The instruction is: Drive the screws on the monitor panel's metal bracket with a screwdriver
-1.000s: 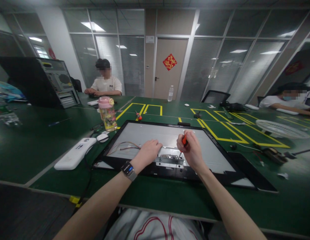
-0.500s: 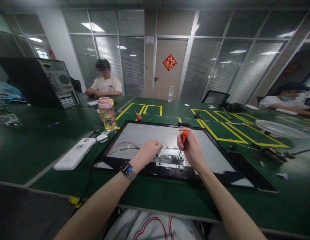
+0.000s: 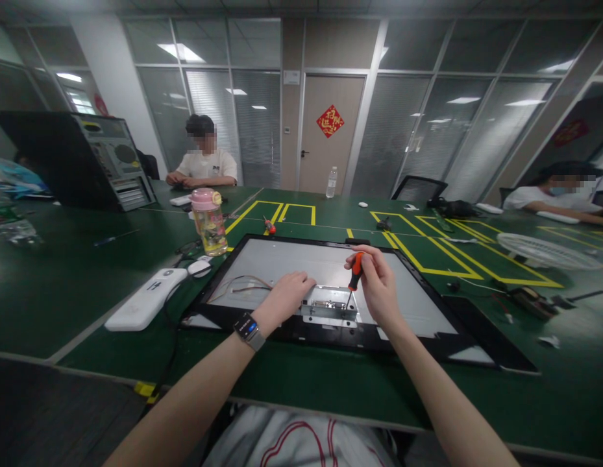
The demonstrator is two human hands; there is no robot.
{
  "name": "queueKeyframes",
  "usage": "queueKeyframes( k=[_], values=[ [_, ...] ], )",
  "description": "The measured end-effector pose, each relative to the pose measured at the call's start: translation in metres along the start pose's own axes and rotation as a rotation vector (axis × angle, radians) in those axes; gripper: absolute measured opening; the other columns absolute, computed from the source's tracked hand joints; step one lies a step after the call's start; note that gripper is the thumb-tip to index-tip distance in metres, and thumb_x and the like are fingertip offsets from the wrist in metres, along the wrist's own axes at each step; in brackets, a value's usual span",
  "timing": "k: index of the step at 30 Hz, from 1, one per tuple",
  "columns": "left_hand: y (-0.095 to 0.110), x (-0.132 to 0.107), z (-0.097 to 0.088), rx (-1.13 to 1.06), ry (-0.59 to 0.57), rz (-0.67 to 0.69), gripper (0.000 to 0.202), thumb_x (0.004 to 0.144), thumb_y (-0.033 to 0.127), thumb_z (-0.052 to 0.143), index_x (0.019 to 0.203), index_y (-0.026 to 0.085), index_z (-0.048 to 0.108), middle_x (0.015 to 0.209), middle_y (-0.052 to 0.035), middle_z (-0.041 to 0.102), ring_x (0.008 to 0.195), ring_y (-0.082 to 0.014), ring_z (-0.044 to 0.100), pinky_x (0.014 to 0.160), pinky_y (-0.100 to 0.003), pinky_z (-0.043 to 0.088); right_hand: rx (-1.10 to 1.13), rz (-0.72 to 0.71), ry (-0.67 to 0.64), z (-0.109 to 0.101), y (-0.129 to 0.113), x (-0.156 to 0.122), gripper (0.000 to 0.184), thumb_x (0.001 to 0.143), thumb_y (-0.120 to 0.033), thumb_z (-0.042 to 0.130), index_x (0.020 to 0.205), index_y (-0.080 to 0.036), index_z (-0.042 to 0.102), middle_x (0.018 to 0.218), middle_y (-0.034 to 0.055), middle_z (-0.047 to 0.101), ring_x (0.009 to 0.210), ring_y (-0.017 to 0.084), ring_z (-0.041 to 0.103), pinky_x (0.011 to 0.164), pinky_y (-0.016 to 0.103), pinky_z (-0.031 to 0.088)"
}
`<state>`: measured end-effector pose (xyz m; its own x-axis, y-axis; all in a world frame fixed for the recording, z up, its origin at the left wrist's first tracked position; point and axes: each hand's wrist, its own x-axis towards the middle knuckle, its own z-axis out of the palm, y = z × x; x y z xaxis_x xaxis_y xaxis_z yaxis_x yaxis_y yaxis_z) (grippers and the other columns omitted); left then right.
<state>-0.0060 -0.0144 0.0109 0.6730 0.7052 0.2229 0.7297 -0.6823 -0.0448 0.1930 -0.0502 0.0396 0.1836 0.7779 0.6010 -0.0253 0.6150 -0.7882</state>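
A flat display panel point(image 3: 408, 292) with a black frame and pale grey back lies on the table before me. Near its front edge sits a metal bracket point(image 3: 325, 312). My right hand point(image 3: 379, 285) grips a screwdriver point(image 3: 356, 271) with an orange and black handle, its shaft pointing down to the bracket's right part. My left hand point(image 3: 291, 295) lies palm down on the panel at the bracket's left end, fingers stretched out; its fingertips are partly hidden. Thin wires point(image 3: 243, 283) run over the panel left of that hand.
On the left are a white power bank point(image 3: 145, 301), a pink-lidded bottle point(image 3: 208, 224) and a computer case point(image 3: 77, 162). A dark flat piece point(image 3: 491, 331) lies by the panel's right side. A clear bottle point(image 3: 332, 183) stands farther back. Two people sit across the table.
The fingers of my right hand have loosened and shifted around the screwdriver handle, showing more of it. The shaft stays at the same spot, and my left hand keeps its place.
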Motion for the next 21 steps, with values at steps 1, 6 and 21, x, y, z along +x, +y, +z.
queueKeyframes(
  k=[1, 6, 21],
  values=[
    [0.000, 0.000, 0.001, 0.003, -0.002, 0.002, 0.036, 0.090, -0.001, 0.046, 0.118, 0.018, 0.058, 0.109, -0.0076, 0.063, 0.100, -0.0220, 0.059, 0.087, -0.032, 0.047, 0.015, -0.016, -0.003, 0.000, 0.001, 0.000, 0.019, 0.097, -0.038, 0.053, 0.100, -0.026, 0.068, 0.082, 0.0010, 0.064, 0.078, 0.016, 0.062, 0.075, 0.032, 0.049],
    [-0.001, 0.000, 0.002, 0.005, 0.007, 0.008, 0.036, 0.090, -0.001, 0.045, 0.118, 0.018, 0.058, 0.108, -0.0074, 0.063, 0.100, -0.0220, 0.059, 0.087, -0.032, 0.046, -0.033, -0.041, 0.012, -0.001, 0.001, 0.001, 0.010, 0.089, -0.035, 0.066, 0.088, -0.027, 0.070, 0.086, 0.0007, 0.063, 0.078, 0.016, 0.058, 0.071, 0.029, 0.048],
    [-0.009, 0.002, 0.015, -0.133, 0.049, -0.029, 0.048, 0.086, -0.004, 0.042, 0.124, 0.019, 0.060, 0.111, -0.0068, 0.061, 0.105, -0.0202, 0.057, 0.092, -0.031, 0.047, -0.022, 0.018, -0.006, -0.002, -0.003, 0.002, 0.013, 0.089, -0.036, 0.066, 0.096, -0.027, 0.073, 0.082, 0.0006, 0.065, 0.077, 0.016, 0.059, 0.069, 0.028, 0.048]
  ],
)
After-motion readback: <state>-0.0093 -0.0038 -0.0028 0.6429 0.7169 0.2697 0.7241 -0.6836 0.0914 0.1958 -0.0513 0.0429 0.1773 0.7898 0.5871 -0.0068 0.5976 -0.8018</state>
